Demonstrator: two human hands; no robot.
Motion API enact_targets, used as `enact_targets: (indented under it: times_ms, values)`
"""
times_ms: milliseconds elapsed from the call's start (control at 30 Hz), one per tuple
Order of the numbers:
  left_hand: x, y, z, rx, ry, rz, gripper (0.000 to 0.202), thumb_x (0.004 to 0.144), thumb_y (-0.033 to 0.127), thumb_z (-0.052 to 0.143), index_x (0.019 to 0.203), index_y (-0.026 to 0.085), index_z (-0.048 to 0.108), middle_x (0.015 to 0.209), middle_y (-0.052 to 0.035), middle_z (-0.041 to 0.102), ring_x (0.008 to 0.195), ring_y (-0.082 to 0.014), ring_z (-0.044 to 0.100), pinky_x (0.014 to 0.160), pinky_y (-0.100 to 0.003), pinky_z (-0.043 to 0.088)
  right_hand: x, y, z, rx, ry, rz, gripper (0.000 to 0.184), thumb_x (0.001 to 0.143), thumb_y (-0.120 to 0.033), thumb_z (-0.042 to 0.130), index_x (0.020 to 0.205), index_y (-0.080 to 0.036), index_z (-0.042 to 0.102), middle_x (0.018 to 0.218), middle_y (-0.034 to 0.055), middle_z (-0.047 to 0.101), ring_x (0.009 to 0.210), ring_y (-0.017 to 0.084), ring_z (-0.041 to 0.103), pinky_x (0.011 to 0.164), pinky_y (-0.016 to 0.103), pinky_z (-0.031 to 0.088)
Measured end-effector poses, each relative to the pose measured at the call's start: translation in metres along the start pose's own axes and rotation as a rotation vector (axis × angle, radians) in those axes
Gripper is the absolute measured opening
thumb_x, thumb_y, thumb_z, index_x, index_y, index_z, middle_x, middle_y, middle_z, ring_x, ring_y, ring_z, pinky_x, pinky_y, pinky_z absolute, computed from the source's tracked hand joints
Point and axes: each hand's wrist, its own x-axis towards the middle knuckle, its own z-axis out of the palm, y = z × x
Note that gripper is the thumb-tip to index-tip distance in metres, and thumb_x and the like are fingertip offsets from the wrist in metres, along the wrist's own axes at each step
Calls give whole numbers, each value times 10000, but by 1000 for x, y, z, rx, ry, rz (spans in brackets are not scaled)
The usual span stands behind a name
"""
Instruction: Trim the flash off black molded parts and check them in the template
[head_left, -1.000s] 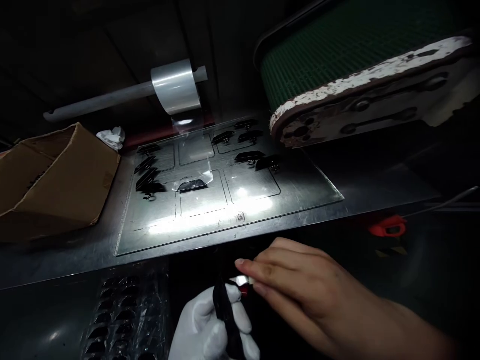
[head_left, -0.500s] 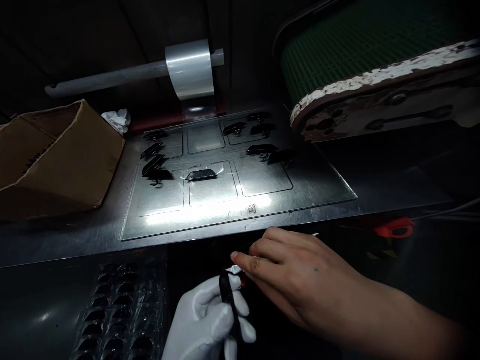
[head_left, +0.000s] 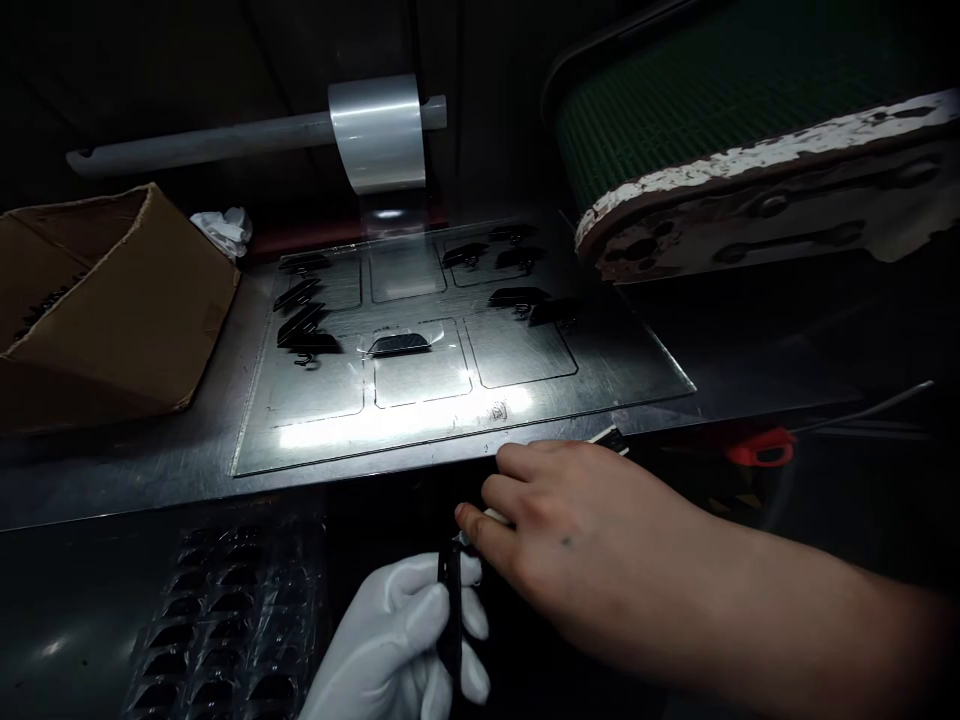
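Observation:
My left hand (head_left: 405, 630), in a white glove, pinches a slim black plastic piece (head_left: 450, 610) upright between thumb and fingers, below the table edge. My bare right hand (head_left: 555, 520) is closed around a thin pale stick-like tool (head_left: 612, 437); one end with a dark part shows above the knuckles. The tool's other end and my right fingertips are at the top of the black piece; whether they touch it I cannot tell. On the glass plate (head_left: 420, 440) ahead lie several black pieces with small hooks, and one black piece on clear film (head_left: 400, 345) near the middle.
A cardboard box (head_left: 161, 320) with dark parts stands at the left. Behind the plate, a film roll (head_left: 379, 130) hangs on a bar. A green conveyor belt (head_left: 675, 130) juts in at upper right. Clear trays of black pieces (head_left: 225, 630) lie lower left; a red-handled tool (head_left: 761, 447) is at right.
My right hand has shifted a little left and turned, so more of the pale tool shows. The black piece in my left hand has turned more edge-on. The view has moved slightly.

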Motion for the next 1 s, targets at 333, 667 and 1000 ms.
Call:
enact_targets:
  times_ms: [333, 667, 1000]
  values:
    - [-8, -4, -7, -207, 79, 241, 271, 894, 330, 769, 1154, 251, 758, 1034, -68, 791, 939, -237, 775, 651, -222, 592, -9, 0, -8, 219, 48, 149, 207, 898, -139, 668, 1075, -247, 671, 884, -29, 726, 640, 174, 618, 540, 327, 358]
    - [-4, -3, -6, -323, 114, 393, 260, 918, 267, 749, 1177, 253, 764, 1133, -55, 822, 1058, -206, 766, 1005, -311, 591, -15, -10, 16, 332, 22, 145, 101, 1018, -202, 536, 980, -254, 614, 844, -39, 653, 665, 167, 597, 596, 332, 368]
    - [-5, -1, 5, -261, 275, 393, 237, 859, 240, 813, 1094, 253, 789, 1096, -68, 833, 1019, -235, 786, 934, -314, 634, -14, -10, 14, 275, -33, 114, 109, 932, -135, 622, 984, -229, 641, 809, -34, 634, 640, 156, 559, 551, 324, 278]
